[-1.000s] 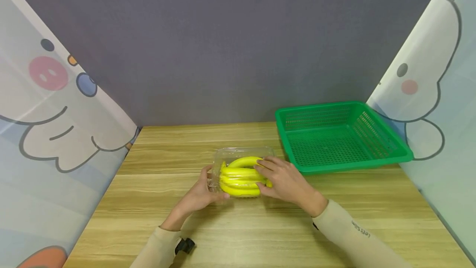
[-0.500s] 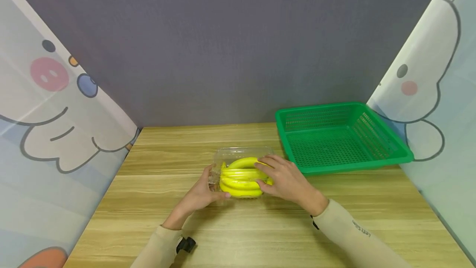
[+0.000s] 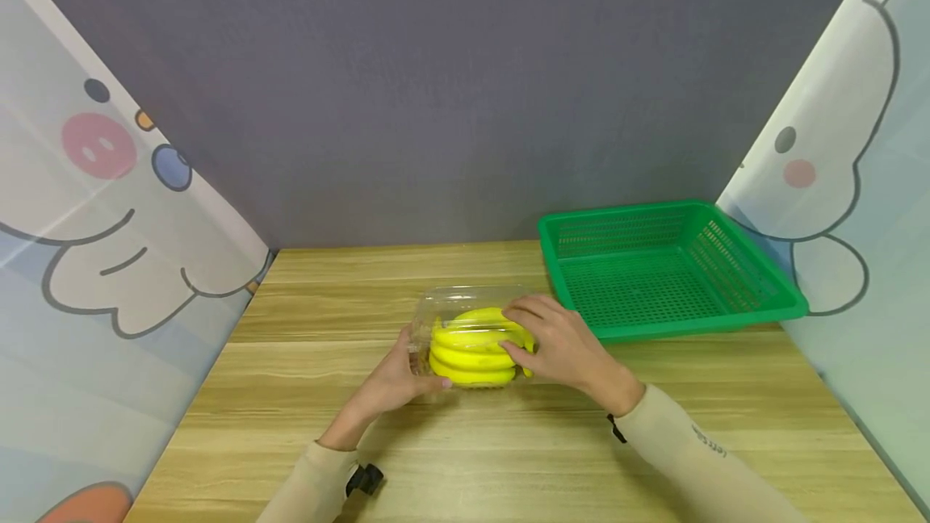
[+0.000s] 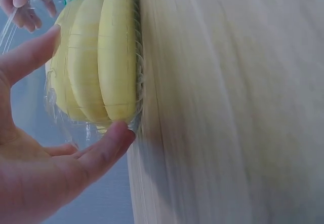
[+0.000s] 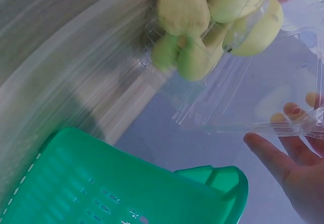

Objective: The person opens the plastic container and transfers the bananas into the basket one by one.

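Several yellow bananas lie in a clear plastic clamshell box on the wooden table. My left hand grips the box's left end; in the left wrist view its thumb and fingers span that end, bananas beside them. At the right end, my right hand pinches the edge of the clear lid. The right wrist view shows this lid tilted up, apart from the bananas, with thumb and fingers on its rim. The lid's far hinge is hard to make out.
A green perforated basket stands behind and to the right of the box, near my right hand. Beyond the wooden table rises a grey wall. Cartoon-printed panels flank both sides.
My right hand has shifted slightly upward with the lid edge, and the glare over the bananas has moved. My left hand stays at the box's left end.
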Tool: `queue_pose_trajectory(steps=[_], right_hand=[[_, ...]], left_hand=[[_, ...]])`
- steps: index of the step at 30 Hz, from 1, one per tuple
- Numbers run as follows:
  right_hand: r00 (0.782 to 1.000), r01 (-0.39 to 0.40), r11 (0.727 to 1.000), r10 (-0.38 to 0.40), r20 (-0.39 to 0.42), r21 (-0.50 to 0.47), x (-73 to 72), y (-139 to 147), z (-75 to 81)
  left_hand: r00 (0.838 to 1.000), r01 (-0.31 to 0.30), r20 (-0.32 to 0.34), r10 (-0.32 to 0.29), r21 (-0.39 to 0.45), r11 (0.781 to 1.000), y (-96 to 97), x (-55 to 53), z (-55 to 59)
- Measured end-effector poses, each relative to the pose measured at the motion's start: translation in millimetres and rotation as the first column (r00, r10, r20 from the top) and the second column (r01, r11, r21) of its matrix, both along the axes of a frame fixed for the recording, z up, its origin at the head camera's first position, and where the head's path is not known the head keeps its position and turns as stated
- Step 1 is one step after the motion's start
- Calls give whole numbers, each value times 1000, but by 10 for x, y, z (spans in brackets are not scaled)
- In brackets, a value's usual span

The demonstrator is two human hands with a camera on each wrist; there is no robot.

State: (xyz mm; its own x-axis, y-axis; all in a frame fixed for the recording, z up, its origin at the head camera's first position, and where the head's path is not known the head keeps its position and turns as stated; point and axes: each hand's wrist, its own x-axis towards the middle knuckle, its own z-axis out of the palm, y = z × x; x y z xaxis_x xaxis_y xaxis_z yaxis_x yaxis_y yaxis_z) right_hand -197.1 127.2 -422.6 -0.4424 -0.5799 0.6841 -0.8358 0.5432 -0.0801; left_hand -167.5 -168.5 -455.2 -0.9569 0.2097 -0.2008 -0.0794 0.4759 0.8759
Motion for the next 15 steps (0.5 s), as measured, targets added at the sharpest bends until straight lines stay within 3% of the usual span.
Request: queue_pose_trajectory(steps=[15], right_hand=[[1000,1,996,1,30,-87,-67,62,82]], left_hand=[[999,26,-19,-26,-18,1000,-5,-27,-17]])
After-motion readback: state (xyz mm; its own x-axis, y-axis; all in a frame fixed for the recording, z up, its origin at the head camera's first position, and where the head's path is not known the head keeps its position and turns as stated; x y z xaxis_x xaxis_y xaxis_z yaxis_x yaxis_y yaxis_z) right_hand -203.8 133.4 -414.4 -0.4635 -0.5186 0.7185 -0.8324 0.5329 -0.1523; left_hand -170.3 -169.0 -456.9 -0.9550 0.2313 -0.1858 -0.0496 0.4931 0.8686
